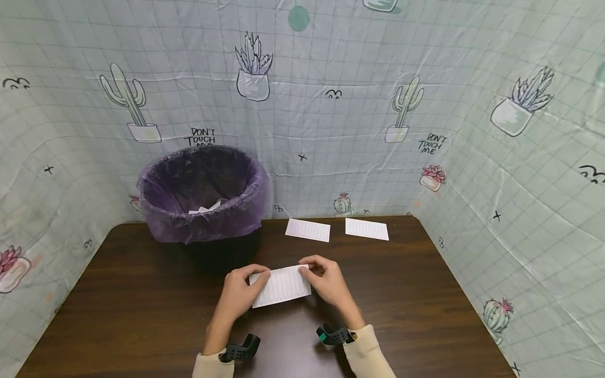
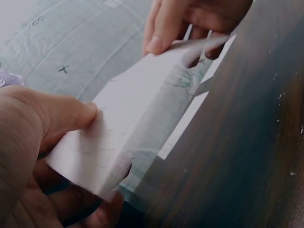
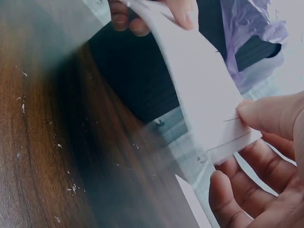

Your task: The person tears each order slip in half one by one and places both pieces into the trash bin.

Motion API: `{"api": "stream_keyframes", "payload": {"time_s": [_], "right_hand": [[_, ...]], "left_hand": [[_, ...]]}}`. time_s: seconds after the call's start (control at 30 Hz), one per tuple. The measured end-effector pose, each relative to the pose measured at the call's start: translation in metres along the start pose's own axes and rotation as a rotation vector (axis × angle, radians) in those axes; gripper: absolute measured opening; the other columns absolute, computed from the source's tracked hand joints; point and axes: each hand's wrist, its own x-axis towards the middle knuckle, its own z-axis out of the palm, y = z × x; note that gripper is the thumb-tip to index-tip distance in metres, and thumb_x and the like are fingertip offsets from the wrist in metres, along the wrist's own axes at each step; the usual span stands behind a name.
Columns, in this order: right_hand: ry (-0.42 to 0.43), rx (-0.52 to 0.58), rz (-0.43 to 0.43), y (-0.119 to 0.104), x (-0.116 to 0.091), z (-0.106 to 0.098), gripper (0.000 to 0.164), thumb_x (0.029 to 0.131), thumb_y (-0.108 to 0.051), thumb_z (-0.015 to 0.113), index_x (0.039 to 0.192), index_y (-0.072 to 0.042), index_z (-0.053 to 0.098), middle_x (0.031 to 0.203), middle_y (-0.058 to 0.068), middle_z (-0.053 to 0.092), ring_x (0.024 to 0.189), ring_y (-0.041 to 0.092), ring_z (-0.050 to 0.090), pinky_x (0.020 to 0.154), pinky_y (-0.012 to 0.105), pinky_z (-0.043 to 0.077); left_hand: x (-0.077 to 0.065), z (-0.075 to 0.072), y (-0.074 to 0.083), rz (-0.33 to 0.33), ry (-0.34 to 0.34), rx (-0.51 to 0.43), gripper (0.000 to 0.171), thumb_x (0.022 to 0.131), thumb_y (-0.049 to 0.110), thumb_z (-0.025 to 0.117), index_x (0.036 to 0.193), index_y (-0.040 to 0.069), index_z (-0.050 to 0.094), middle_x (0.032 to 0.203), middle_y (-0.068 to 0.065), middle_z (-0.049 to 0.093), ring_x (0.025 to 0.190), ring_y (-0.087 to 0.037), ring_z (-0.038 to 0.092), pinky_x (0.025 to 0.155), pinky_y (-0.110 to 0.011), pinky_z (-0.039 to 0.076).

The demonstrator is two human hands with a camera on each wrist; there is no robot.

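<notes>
A white lined paper slip [image 1: 282, 286] is held up above the table between both hands. My left hand [image 1: 239, 292] pinches its left end, thumb on the near face and fingers behind. At the other end my right hand [image 1: 329, 282] pinches it the same way near the top corner. In the left wrist view the paper [image 2: 118, 114] looks slightly bent and blurred along its lower edge. From the right wrist, faint lines show across the paper [image 3: 204, 85] near the right thumb.
A dark bin with a purple liner [image 1: 236, 223] stands at the back left, white paper pieces [image 1: 208, 207] inside. Two more lined slips, one left [image 1: 308, 230] and one right [image 1: 366, 229], lie at the table's back edge. Small white crumbs [image 3: 73, 189] dot the brown table [image 1: 416, 304]. Patterned fabric surrounds it.
</notes>
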Motion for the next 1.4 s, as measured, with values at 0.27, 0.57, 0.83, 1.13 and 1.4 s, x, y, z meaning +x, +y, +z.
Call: {"api": "stream_keyframes", "payload": {"time_s": [0.27,0.57,0.83,1.13,1.4], "right_hand": [[0.033,-0.018,0.021,0.026,0.006,0.004,0.008,0.094,0.000,0.072,0.100,0.003,0.075,0.091,0.017,0.072,0.079,0.007,0.062,0.074,0.019,0.052],[0.035,-0.001,0.019,0.044,0.010,0.004,0.005,0.091,-0.004,0.076,0.096,-0.003,0.078,0.087,0.011,0.073,0.076,0.004,0.061,0.072,0.019,0.051],[0.037,-0.019,0.044,0.044,0.008,-0.001,0.012,0.089,-0.003,0.078,0.100,0.001,0.078,0.083,0.011,0.074,0.072,0.005,0.064,0.071,0.019,0.052],[0.030,-0.014,0.040,0.046,0.007,0.002,0.004,0.089,-0.005,0.079,0.093,-0.003,0.078,0.084,0.012,0.075,0.073,0.003,0.063,0.072,0.020,0.053],[0.026,-0.022,0.053,0.025,0.006,-0.002,0.006,0.092,0.001,0.074,0.096,0.005,0.076,0.087,0.021,0.074,0.076,0.010,0.065,0.073,0.020,0.053]], "left_hand": [[0.001,-0.008,-0.005,0.024,0.041,0.013,0.008,0.093,0.010,0.074,0.096,0.007,0.080,0.071,-0.001,0.060,0.064,-0.010,0.045,0.058,-0.023,0.035],[0.000,-0.007,-0.009,0.031,0.051,0.005,0.009,0.093,0.009,0.074,0.097,0.005,0.081,0.085,-0.007,0.076,0.066,-0.010,0.055,0.061,-0.023,0.045],[0.001,-0.007,-0.010,0.010,0.049,0.007,0.006,0.092,0.010,0.077,0.095,0.007,0.081,0.080,-0.004,0.074,0.068,-0.011,0.057,0.062,-0.023,0.047],[-0.001,-0.012,-0.010,0.021,0.059,0.041,0.005,0.090,0.009,0.078,0.092,0.005,0.081,0.076,-0.003,0.073,0.065,-0.009,0.056,0.062,-0.023,0.047],[0.001,-0.012,-0.008,0.020,0.059,0.031,0.006,0.091,0.010,0.077,0.094,0.006,0.081,0.077,-0.003,0.072,0.066,-0.010,0.055,0.063,-0.022,0.047]]}}
